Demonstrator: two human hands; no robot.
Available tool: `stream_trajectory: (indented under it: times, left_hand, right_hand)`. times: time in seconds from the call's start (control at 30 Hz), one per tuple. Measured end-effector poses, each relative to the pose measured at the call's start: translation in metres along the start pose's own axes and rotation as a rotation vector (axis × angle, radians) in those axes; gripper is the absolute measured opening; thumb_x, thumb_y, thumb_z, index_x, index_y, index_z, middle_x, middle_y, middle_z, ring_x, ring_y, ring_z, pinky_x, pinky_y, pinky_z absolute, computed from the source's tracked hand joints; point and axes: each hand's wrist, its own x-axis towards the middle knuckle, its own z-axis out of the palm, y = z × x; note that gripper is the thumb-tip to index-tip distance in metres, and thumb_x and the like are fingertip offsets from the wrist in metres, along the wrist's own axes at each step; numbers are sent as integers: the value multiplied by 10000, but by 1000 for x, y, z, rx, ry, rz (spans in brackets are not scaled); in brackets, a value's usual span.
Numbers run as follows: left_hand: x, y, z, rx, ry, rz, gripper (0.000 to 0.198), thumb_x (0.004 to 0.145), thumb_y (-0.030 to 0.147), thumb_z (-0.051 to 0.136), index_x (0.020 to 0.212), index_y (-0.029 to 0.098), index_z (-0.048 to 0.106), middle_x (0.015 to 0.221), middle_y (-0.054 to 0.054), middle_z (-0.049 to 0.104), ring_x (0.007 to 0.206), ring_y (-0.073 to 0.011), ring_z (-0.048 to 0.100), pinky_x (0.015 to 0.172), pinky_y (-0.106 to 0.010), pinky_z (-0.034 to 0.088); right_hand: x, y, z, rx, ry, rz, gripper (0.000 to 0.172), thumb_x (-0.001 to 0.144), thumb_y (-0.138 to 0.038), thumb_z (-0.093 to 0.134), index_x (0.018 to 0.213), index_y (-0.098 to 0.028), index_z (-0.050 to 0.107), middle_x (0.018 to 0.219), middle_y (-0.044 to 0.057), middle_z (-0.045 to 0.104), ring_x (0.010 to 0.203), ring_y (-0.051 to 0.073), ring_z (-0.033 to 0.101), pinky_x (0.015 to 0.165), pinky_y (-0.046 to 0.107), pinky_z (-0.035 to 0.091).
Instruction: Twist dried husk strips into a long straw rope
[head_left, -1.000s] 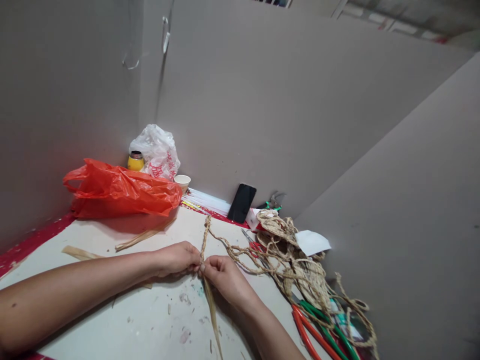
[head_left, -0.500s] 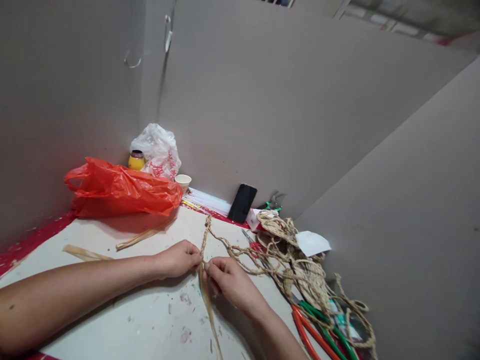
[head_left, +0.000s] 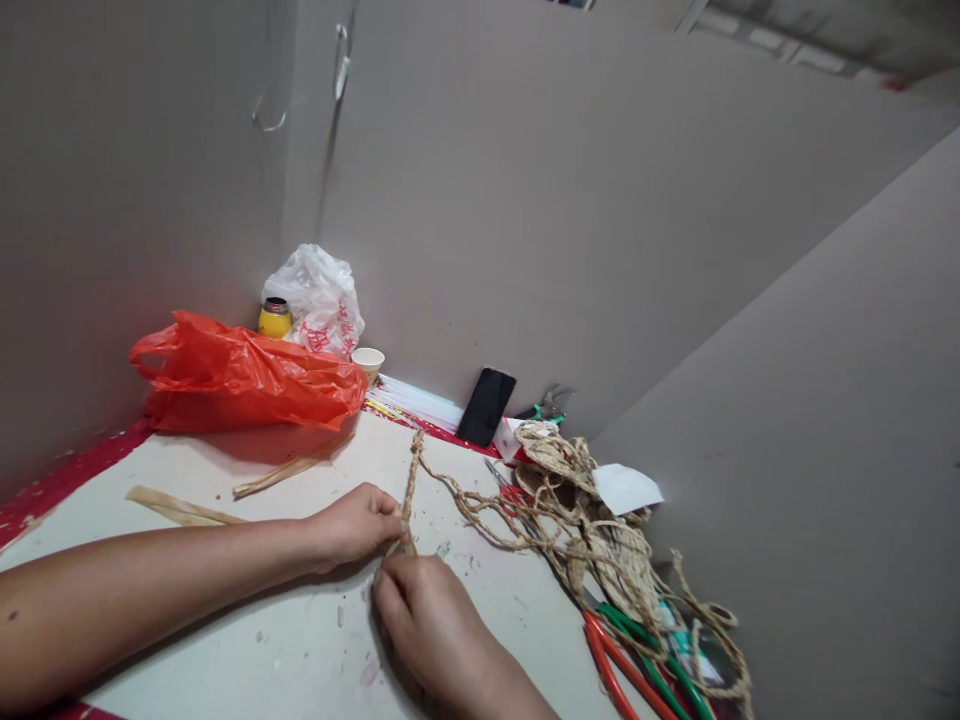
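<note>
Two hands, one braid, both grips closed on fibre

One braided cord (head_left: 411, 485) lies at the middle of the table (head_left: 292, 640), its knotted end toward the far edge. The left hand (head_left: 364, 522) pinches its near end between thumb and fingers. Just beside, toward the near edge, the right hand (head_left: 435, 610) is curled closed on the loose fibre (head_left: 409, 546) running out of the braid; its knuckles hide the rest of those strands.

From the knotted end a thinner cord leads to one heap of twisted rope (head_left: 622, 545) along the right edge, near the right hand. Among the coils are one pair of red-handled scissors (head_left: 514, 492), one orange-handled tool (head_left: 611, 665) and one green-handled tool (head_left: 660, 665); rope covers the heads of these last two. One scrap of white paper (head_left: 628, 488) rests on top.

Along the far edge stand one phone (head_left: 486, 407), leaning, and one paper cup (head_left: 368, 363). Toward the far left corner are two plastic bags, one red (head_left: 247, 380), one white (head_left: 322, 300), and one yellow jar (head_left: 275, 318). At least two dried strips (head_left: 289, 468) lie left; the left forearm covers part of one.
</note>
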Motion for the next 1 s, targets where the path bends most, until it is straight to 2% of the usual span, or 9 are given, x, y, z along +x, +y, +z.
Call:
stream_trajectory:
  times: [0.1,0.17,0.23,0.27,0.37,0.4,0.5,0.77,1.0]
  left_hand:
    - [0,0,-1,-13,1,-6,165,632,284,563,575,132,534,424,62,436,398,-47,288,436,-217,171]
    - [0,1,-3,-25,-7,-19,165,638,289,569,582,138,530,385,82,379,367,-42,233,420,-224,135]
    - [0,1,-5,-64,-38,-17,167,645,296,576,586,148,524,365,89,346,344,-43,204,404,-234,105]
    - [1,1,-6,-89,-58,-12,171,646,300,582,588,152,519,361,90,341,336,-46,202,396,-239,96]
    - [1,0,-9,-145,-113,-5,173,654,312,596,615,159,526,364,93,334,320,-50,200,381,-245,81]
    - [2,0,-10,-157,-128,-4,173,658,313,598,621,159,527,365,94,332,318,-49,197,379,-245,80]
    - [2,-1,-11,-185,-164,5,187,676,318,594,625,149,531,395,75,399,319,-41,200,382,-253,70]
    - [5,-3,-9,-187,-215,24,258,711,362,585,616,126,539,484,4,545,333,-36,249,392,-263,76]
    - [5,0,-8,-110,-153,-36,217,686,335,600,603,146,533,380,81,350,339,-47,198,386,-252,81]
  right_hand:
    - [-18,-10,-4,-57,-144,-51,215,744,-204,488,539,-166,540,530,4,541,487,105,403,469,235,267]
    - [-23,-13,-12,74,-353,-61,198,729,-226,511,542,-166,544,509,-22,514,464,92,396,445,215,277]
    - [-17,-11,-23,226,-375,-20,247,753,-272,501,533,-162,525,482,-26,497,430,85,403,429,204,297]
    - [-11,-8,-28,290,-277,10,291,780,-305,477,531,-161,513,466,-23,487,414,85,404,423,203,306]
    - [12,5,-40,412,246,20,312,796,-410,508,629,-152,556,511,-3,524,457,101,443,447,205,350]
    - [20,11,-40,457,306,25,302,781,-436,544,707,-145,587,578,15,569,502,112,480,465,205,372]
    - [32,24,-33,659,169,86,346,762,-474,587,830,-136,605,677,35,618,542,116,531,507,215,423]
    - [31,24,-21,971,-189,211,388,751,-513,591,715,-129,544,544,-6,548,351,50,369,329,173,304]
    - [32,30,-33,884,-250,259,366,756,-492,603,658,-160,483,428,-104,322,347,17,149,328,165,64]
